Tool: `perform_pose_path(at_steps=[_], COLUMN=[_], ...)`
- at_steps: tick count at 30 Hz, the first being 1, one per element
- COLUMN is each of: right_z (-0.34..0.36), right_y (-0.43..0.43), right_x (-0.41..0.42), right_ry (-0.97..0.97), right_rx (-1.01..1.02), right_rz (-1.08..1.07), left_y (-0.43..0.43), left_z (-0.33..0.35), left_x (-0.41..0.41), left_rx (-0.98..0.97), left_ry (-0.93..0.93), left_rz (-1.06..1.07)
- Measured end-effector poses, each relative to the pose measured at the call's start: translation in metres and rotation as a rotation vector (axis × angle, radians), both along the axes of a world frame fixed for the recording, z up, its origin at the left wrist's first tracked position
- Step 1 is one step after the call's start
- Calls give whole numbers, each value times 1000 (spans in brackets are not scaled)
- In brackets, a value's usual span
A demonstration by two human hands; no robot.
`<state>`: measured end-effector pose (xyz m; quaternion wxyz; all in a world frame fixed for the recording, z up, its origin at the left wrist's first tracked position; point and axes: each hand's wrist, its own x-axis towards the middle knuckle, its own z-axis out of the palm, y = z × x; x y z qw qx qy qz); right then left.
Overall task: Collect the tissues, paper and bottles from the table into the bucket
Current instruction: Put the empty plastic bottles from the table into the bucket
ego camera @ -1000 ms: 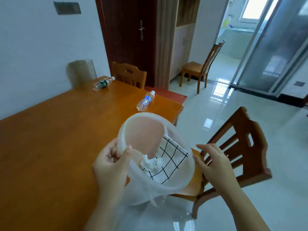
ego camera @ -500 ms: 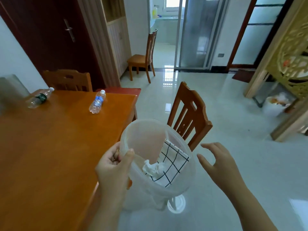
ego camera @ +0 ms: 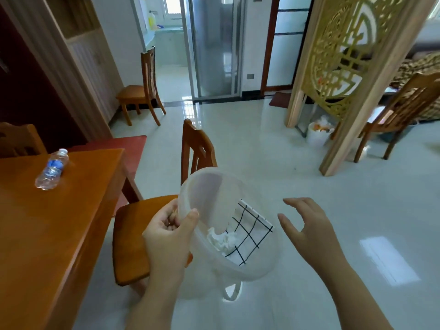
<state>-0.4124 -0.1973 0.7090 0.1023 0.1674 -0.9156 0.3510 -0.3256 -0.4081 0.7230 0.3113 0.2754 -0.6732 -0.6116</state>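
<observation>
My left hand (ego camera: 170,236) grips the rim of a translucent white bucket (ego camera: 212,186), held in the air beside the table. Inside it lie a crumpled white tissue (ego camera: 220,240) and a white paper with a black grid (ego camera: 250,231). My right hand (ego camera: 309,231) hovers just right of the bucket, fingers spread, holding nothing. A clear plastic bottle with a blue label (ego camera: 52,170) lies on its side on the orange wooden table (ego camera: 47,234), near its far right corner.
A wooden chair (ego camera: 190,158) stands tucked at the table's right side, under the bucket. Another chair (ego camera: 142,91) stands by the far glass door. A carved wooden screen (ego camera: 345,67), a small full bin (ego camera: 317,134) and a third chair (ego camera: 400,115) stand to the right on the glossy floor.
The view has swung to the right, away from the table; the green-labelled bottle has left the frame. My left hand keeps the bucket; my right hand has drawn slightly away from it.
</observation>
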Motion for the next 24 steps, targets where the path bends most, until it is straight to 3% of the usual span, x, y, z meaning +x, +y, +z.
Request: perform_pose_path(at_steps=[12,24], right_z=[10,-18], right_y=[159,166], right_x=[-134,-290], right_ry=[33,-17], right_rx=[92,150], right_rz=[-68,-74], left_y=[151,153], left_z=[8,-2], left_x=[-155,-323], left_rx=[98,139], left_ry=[104,97], left_rz=[-120,-85])
